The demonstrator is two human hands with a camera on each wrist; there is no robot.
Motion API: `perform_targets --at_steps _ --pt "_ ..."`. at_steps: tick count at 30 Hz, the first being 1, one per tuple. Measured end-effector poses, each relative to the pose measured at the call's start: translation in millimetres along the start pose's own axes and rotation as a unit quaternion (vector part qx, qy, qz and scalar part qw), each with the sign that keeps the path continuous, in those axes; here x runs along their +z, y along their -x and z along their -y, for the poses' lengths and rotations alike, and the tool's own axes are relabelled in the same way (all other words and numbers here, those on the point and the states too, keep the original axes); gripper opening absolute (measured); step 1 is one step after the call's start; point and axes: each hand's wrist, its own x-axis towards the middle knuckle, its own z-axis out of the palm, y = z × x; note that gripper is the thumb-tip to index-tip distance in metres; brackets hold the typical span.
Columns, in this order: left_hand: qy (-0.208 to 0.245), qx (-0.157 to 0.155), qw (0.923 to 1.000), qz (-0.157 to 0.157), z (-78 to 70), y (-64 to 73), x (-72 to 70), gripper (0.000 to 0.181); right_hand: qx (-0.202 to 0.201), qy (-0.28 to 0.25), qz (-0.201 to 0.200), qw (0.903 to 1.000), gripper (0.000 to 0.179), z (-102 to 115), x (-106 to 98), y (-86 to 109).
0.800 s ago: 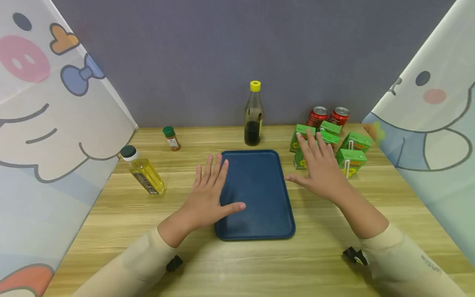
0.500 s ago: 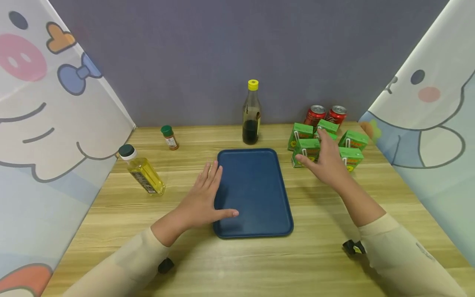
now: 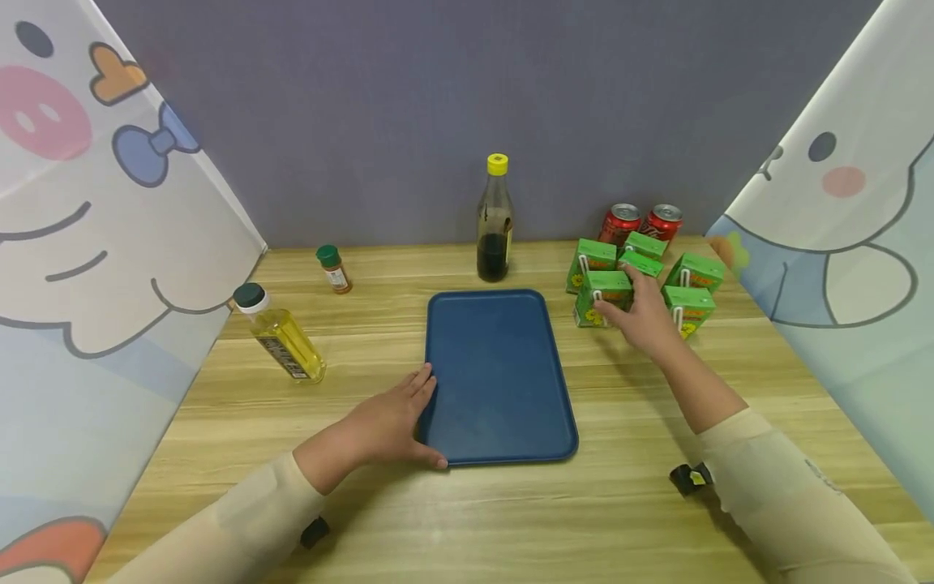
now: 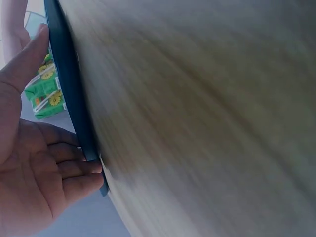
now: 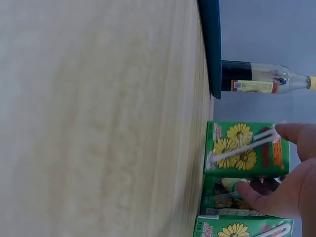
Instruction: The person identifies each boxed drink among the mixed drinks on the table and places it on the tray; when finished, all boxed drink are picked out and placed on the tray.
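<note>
Behind everything, a plain grey wall (image 3: pixel 365 122) with cartoon-printed panels (image 3: pixel 139 284) on either side, apparently fencing in the work area. In front, a wood-grain table (image 3: pixel 511 519). At its middle, within reach of both hands, a dark blue tray (image 3: pixel 496 381), flat on the table, bearing nothing. At the tray's near left corner, the left hand (image 3: pixel 387 418), thumb spread well away from the fingers, fingertips against the left rim and thumb at the near edge, perhaps to steady it. To the right, the right hand (image 3: pixel 649 320) over the green cartons (image 3: pixel 645 259), thumb in front of the front-left carton (image 3: pixel 601 284) and fingers bent beyond it, as if to straddle it; impossible to tell whether pinching or only touching. Beyond the tray, a yellow-capped sauce bottle (image 3: pixel 494 235); well to the left, an oil bottle (image 3: pixel 288 341), both outside the tray's space. At least six cartons, bunched near the table's right side, with two red cans (image 3: pixel 620 223) behind. Far left, a green-capped jar (image 3: pixel 336 272). Smallest, a white straw (image 5: pixel 244 146), slanting across the front-left carton's face, presumably stuck there for the drinker.
</note>
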Motion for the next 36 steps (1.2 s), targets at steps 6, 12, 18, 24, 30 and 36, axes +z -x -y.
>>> perform_targets --at_steps 6,12,18,24,30,36 --pt "-0.003 -0.007 1.0000 -0.002 -1.3 -0.2 1.0 0.126 0.014 -0.008 -0.001 0.9999 0.079 0 -2 0.5" --pt "0.005 -0.016 0.9998 -0.004 -1.6 0.0 2.1 0.126 0.048 -0.061 0.020 0.9968 0.086 5 -1 -2.4" --pt "0.016 -0.020 0.9996 -0.009 -2.4 2.4 4.5 0.127 0.036 -0.081 0.026 0.9957 0.085 23 2 -10.2" --pt "0.023 -0.033 0.9992 -0.010 -3.5 2.0 4.7 0.128 0.002 -0.110 0.025 0.9936 0.076 49 11 -21.5" --pt "0.021 -0.038 0.9990 -0.009 -3.9 1.2 4.6 0.128 -0.003 -0.141 0.066 0.9878 0.071 72 33 -35.6" --pt "0.027 -0.041 0.9988 -0.004 -4.5 0.0 4.0 0.128 -0.019 -0.151 0.085 0.9846 0.065 92 64 -48.9"
